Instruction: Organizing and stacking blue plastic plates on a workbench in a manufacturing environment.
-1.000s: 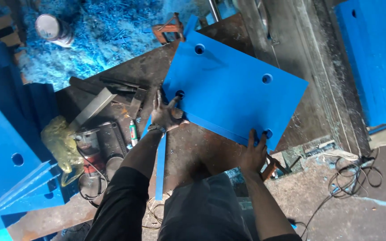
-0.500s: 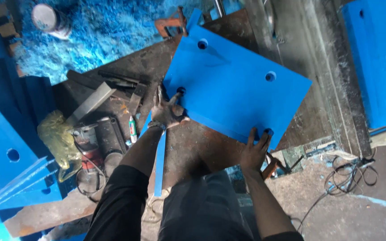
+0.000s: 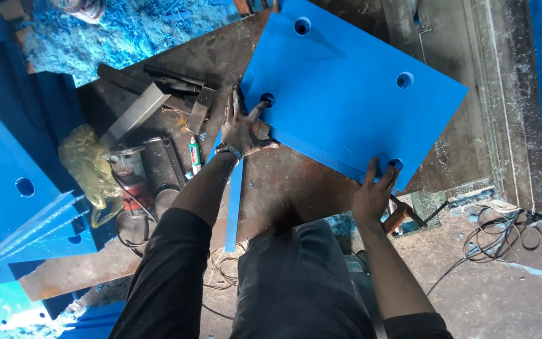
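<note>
A large blue rectangular plate with a round hole near each corner lies tilted on a rusty steel workbench. My left hand grips its near left corner, fingers spread beside the hole there. At the near right corner my right hand holds the plate's edge, with fingertips at that corner's hole. A narrow blue strip lies on the bench under my left forearm.
Left of the plate lie a steel angle bar, dark flat tools, a small tube and a power tool with a cable. Blue plates are stacked at the far left. Cables trail at right. Blue shavings cover the floor above.
The view has shifted slightly, so the plate sits higher in frame. Both hands keep their hold on the plate's near corners.
</note>
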